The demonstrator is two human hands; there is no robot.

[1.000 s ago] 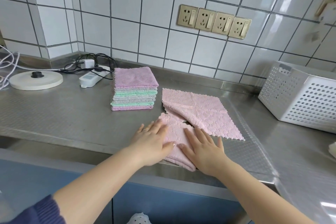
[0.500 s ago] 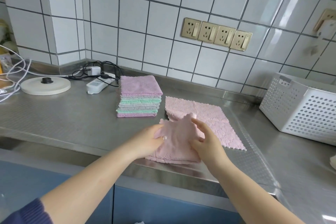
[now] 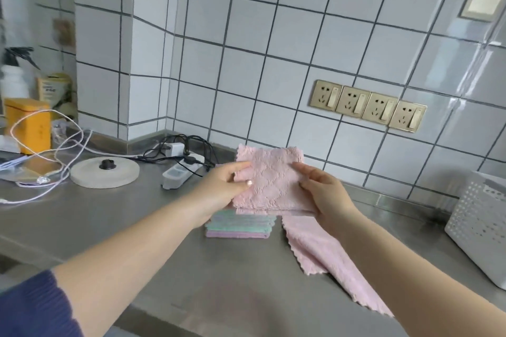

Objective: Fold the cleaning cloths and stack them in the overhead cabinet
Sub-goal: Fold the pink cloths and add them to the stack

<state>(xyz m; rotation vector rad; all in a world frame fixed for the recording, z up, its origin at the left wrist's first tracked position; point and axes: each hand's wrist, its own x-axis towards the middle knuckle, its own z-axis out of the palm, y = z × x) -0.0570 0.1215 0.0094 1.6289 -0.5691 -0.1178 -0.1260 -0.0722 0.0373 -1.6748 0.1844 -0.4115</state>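
Nearest me, the bare steel countertop runs across the front, and at about four o'clock from the hands an unfolded pale pink textured cloth lies flat and untouched, waiting its turn. A second ago both palms were pressing a pink cloth down on the counter edge; now that folded pink square cloth is up in the air, carried out over the stack. The left hand pinches its left edge, thumb on top and fingers curled beneath; the right hand grips the right edge the same way, thumb across the top. Directly below, at six o'clock from the lifted cloth, sits the stack of folded purple, green and grey cloths; the cloth does not touch it yet.

So, by my reckoning, the fold is finished and this one is about to join the pile. One cloth is left to fold, and the cabinet is out of sight. Beyond, at ten o'clock, lies the white power strip, and farther left the round cream disc with a black knob.
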